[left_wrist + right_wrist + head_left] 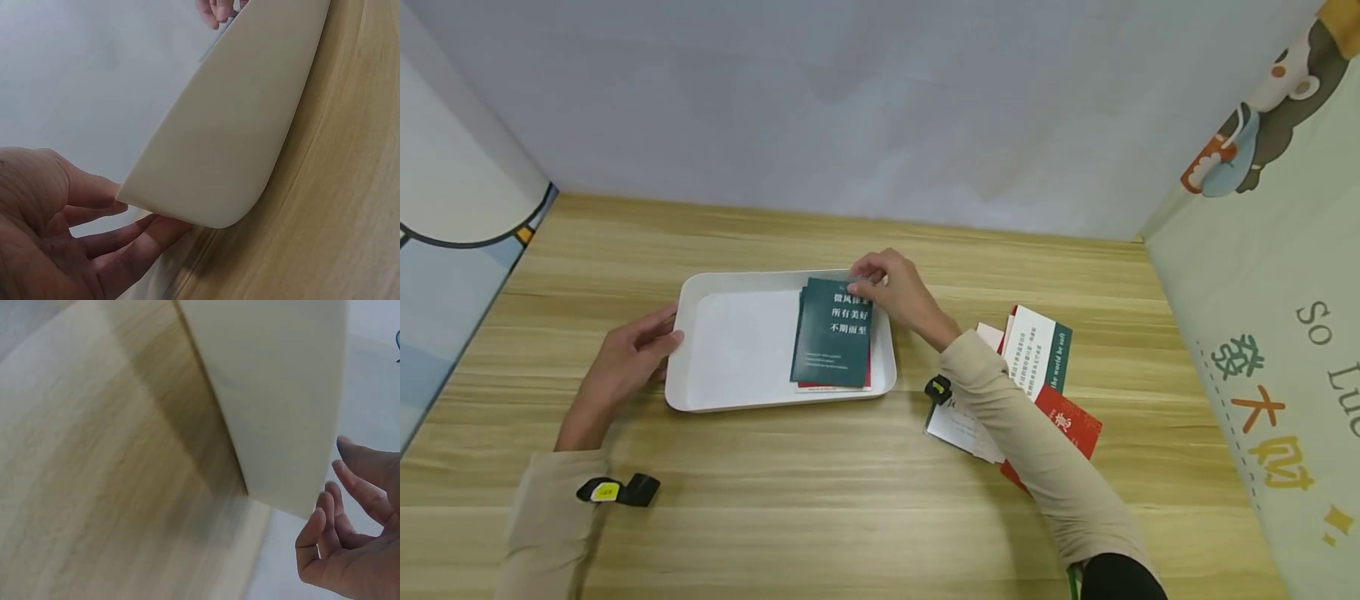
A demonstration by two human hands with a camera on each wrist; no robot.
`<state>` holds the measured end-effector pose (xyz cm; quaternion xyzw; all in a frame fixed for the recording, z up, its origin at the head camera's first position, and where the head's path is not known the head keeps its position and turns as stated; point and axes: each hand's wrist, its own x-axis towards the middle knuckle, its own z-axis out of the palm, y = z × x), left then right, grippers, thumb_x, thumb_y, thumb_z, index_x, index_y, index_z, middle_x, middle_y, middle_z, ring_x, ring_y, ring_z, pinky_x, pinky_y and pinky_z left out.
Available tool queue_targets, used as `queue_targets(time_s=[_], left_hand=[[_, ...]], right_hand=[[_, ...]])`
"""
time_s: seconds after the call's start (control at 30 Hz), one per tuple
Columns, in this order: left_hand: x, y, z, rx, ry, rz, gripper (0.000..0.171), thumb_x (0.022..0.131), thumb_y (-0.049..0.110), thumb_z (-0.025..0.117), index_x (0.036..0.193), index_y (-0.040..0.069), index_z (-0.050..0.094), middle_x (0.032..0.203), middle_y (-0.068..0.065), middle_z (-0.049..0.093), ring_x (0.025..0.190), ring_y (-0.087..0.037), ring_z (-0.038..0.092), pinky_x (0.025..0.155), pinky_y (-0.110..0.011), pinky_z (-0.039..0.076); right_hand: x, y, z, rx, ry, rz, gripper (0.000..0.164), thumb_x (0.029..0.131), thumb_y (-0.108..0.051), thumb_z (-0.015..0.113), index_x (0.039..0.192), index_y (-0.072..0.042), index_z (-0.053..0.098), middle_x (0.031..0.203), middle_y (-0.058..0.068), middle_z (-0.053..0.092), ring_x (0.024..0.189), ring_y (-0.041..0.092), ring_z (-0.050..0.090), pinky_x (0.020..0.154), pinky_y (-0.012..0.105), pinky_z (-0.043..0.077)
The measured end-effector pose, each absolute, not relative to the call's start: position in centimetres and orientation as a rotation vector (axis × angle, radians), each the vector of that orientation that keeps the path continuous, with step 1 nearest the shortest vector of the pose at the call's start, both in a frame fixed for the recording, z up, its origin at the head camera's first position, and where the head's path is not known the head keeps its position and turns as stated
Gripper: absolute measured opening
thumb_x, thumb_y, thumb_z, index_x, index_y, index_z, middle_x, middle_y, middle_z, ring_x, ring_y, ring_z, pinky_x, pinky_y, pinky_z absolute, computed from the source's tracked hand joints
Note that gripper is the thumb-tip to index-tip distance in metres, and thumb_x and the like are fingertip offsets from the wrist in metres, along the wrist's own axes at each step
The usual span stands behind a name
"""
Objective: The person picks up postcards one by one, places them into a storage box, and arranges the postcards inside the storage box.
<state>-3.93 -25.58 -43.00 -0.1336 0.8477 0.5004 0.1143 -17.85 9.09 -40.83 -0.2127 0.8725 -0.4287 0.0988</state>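
I can't make out the smallest print (826, 361) on the green card (823, 337); the right sleeve (1037, 454) partly hides the loose cards (1028, 346).

The left half of the tray (733, 350) is free to reach into from above; on the right, the cards (829, 346) cover its floor and the right hand (898, 287) blocks the far corner. The left hand (628, 354) closes off the left end. A strip of surface (775, 492) runs free behind the tray up to the back wall (850, 108), and a wider stretch lies in front, between the forearms. Right of the tray is only a narrow gap, crossed above by the right sleeve (1037, 450), which also overhangs the loose pile (1033, 346).
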Motion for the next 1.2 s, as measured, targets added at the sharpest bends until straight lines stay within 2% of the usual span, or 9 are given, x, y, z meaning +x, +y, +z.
queue_targets(time_s=[0.1, 0.27, 0.43, 0.7, 0.8, 0.97, 1.03, 1.2], left_hand=[[-3.9, -25.6, -43.0, -0.391, 2.479, 1.469, 0.058, 0.112, 0.028, 0.051, 0.164, 0.012, 0.032, 0.156, -0.034, 0.043, 0.117, -0.026, 0.051, 0.07, -0.015, 0.052], [-3.9, -25.7, -43.0, -0.384, 2.477, 1.483, 0.059, 0.111, 0.028, 0.052, 0.164, 0.012, 0.033, 0.156, -0.033, 0.044, 0.108, -0.014, 0.052, 0.07, -0.016, 0.052], [-3.9, -25.8, -42.9, -0.374, 2.487, 1.492, 0.059, 0.111, 0.028, 0.053, 0.164, 0.012, 0.034, 0.156, -0.034, 0.044, 0.102, -0.006, 0.051, 0.07, -0.015, 0.052], [-3.9, -25.7, -43.1, -0.38, 2.478, 1.5, 0.059, 0.111, 0.028, 0.054, 0.164, 0.01, 0.034, 0.156, -0.034, 0.043, 0.099, -0.003, 0.051, 0.069, -0.016, 0.053], [-4.0, -25.4, -43.2, -0.396, 2.477, 1.496, 0.059, 0.111, 0.028, 0.053, 0.164, 0.012, 0.034, 0.156, -0.033, 0.044, 0.103, -0.01, 0.053, 0.069, -0.016, 0.053], [-3.9, -25.4, -43.2, -0.403, 2.495, 1.457, 0.059, 0.111, 0.029, 0.052, 0.164, 0.013, 0.034, 0.156, -0.033, 0.044, 0.114, -0.026, 0.052, 0.068, -0.015, 0.051], [-3.9, -25.6, -43.2, -0.401, 2.496, 1.452, 0.059, 0.111, 0.03, 0.053, 0.164, 0.013, 0.033, 0.157, -0.034, 0.043, 0.112, -0.022, 0.053, 0.069, -0.014, 0.05], [-3.7, -26.0, -43.1, -0.385, 2.485, 1.469, 0.061, 0.11, 0.032, 0.053, 0.164, 0.013, 0.033, 0.158, -0.033, 0.041, 0.104, -0.003, 0.049, 0.07, -0.013, 0.051]], right_hand=[[-17.7, 9.3, -40.8, -0.583, 2.606, -1.311, 0.02, 0.099, -0.009, 0.072, 0.116, 0.002, 0.073, 0.115, 0.019, 0.063, 0.106, 0.032, 0.06, 0.094, 0.041, 0.052], [-17.0, 10.0, -40.2, -0.527, 2.65, -1.328, 0.018, 0.1, -0.008, 0.07, 0.115, 0.003, 0.072, 0.117, 0.02, 0.064, 0.106, 0.033, 0.059, 0.091, 0.043, 0.055], [-16.1, 10.7, -39.8, -0.522, 2.64, -1.273, 0.017, 0.1, -0.009, 0.07, 0.113, 0.003, 0.07, 0.115, 0.019, 0.064, 0.107, 0.033, 0.061, 0.093, 0.043, 0.053], [-15.8, 13.2, -39.4, -0.504, 2.605, -1.225, 0.019, 0.101, -0.01, 0.068, 0.115, 0.002, 0.07, 0.115, 0.018, 0.066, 0.105, 0.033, 0.063, 0.092, 0.042, 0.052], [-15.7, 16.0, -38.6, -0.496, 2.627, -1.153, 0.017, 0.101, -0.01, 0.067, 0.114, 0.002, 0.071, 0.115, 0.019, 0.067, 0.105, 0.034, 0.063, 0.089, 0.042, 0.052], [-15.4, 22.4, -37.2, -0.299, 2.675, -0.981, 0.029, 0.103, -0.013, 0.066, 0.123, 0.007, 0.065, 0.123, 0.025, 0.062, 0.112, 0.038, 0.058, 0.094, 0.047, 0.049], [-15.3, 24.7, -37.0, -0.19, 2.688, -0.91, 0.037, 0.103, -0.015, 0.067, 0.129, 0.01, 0.06, 0.127, 0.028, 0.059, 0.116, 0.04, 0.055, 0.098, 0.051, 0.048], [-14.9, 29.6, -37.2, 0.062, 2.66, -0.779, 0.057, 0.102, -0.023, 0.068, 0.139, 0.015, 0.048, 0.14, 0.038, 0.048, 0.127, 0.049, 0.048, 0.105, 0.061, 0.046]])
